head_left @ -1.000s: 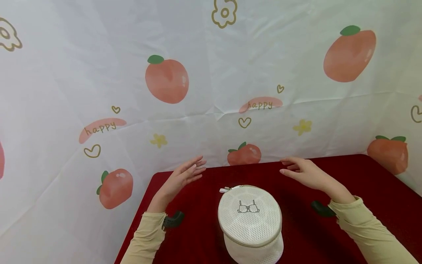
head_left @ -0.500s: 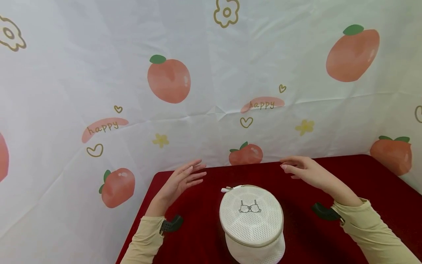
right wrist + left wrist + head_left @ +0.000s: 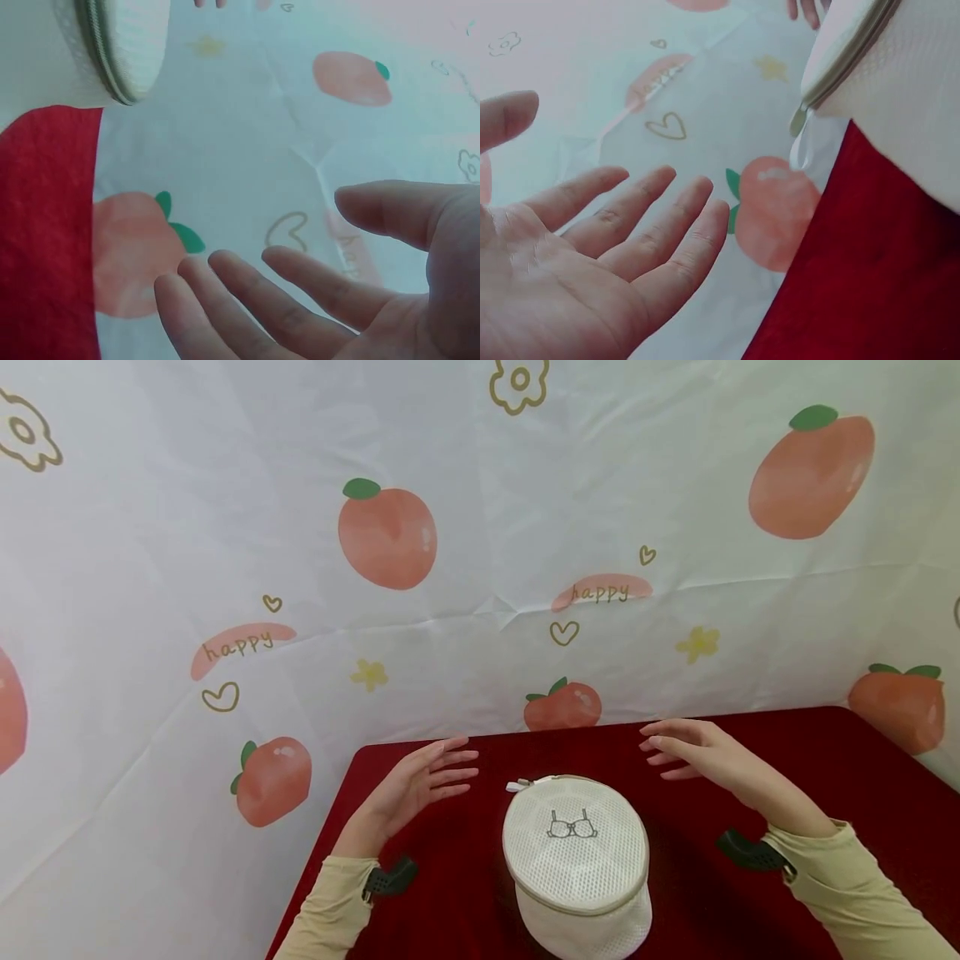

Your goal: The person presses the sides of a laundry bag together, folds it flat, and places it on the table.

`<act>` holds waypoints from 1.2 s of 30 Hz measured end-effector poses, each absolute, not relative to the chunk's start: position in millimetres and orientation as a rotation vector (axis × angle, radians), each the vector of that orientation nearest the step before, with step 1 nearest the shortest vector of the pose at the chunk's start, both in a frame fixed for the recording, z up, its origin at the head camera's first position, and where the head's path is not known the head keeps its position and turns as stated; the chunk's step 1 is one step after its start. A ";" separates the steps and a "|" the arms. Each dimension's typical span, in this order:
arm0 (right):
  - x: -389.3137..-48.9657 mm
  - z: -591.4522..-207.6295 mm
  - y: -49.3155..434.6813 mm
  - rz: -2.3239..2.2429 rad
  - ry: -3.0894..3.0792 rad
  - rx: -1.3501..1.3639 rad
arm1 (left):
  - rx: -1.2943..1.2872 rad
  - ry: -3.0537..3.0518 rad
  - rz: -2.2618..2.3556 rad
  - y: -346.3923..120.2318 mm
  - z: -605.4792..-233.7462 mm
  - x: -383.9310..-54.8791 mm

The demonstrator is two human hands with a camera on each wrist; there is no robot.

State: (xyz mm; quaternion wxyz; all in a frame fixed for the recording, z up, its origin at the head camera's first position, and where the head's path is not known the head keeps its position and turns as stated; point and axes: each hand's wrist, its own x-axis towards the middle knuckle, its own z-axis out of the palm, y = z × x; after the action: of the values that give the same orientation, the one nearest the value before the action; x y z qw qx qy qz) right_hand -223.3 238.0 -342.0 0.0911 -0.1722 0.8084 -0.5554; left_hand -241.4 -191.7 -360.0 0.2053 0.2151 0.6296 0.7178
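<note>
A white mesh laundry bag (image 3: 576,852), round with a zipped lid and a bra drawing on top, stands on the red cloth at the front middle. Its white zipper pull (image 3: 800,142) hangs at the lid's edge in the left wrist view. To the left of the bag, my left hand (image 3: 411,787) is held in the air, fingers spread and nearly straight, palm facing inward. My right hand (image 3: 712,764) hovers on the opposite side, fingers relaxed. Both hands are apart from the bag and hold nothing. In the right wrist view the zipped rim (image 3: 105,56) shows at the upper left.
The red-covered table (image 3: 780,752) reaches back to a white curtain (image 3: 480,527) printed with peaches, hearts and "happy" lettering. Dark wrist camera mounts (image 3: 393,877) sit below the sleeves of both arms.
The hands stay raised on either side of the bag, with the left fingers sinking slightly and the right fingers spreading a little. The head view shifts slightly; the bag stays put.
</note>
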 end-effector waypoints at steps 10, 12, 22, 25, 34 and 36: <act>-219.3 -359.4 239.3 -1.731 2.247 -0.461 | 0.470 1.682 1.979 -180.9 -373.7 -232.2; -217.8 -363.1 239.6 -1.734 2.218 -0.467 | 0.441 1.684 1.979 -178.3 -377.1 -230.4; -208.3 -383.3 236.9 -1.779 2.061 -0.482 | 0.305 1.640 1.998 -166.7 -393.5 -218.7; -205.1 -388.3 235.1 -1.801 1.994 -0.494 | 0.288 1.615 2.008 -164.4 -397.7 -215.0; -201.0 -396.8 229.9 -1.867 1.854 -0.498 | 0.256 1.594 2.009 -158.1 -402.2 -205.9; -200.7 -397.6 229.3 -1.877 1.840 -0.492 | 0.258 1.593 2.010 -156.5 -402.8 -204.9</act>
State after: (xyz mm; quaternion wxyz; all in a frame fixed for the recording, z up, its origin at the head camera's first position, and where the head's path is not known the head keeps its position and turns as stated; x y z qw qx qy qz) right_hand -200.7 229.3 -397.6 0.2315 -0.1791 0.6694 -0.6828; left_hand -204.9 -156.5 -402.8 0.2782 0.0961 0.5935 0.7491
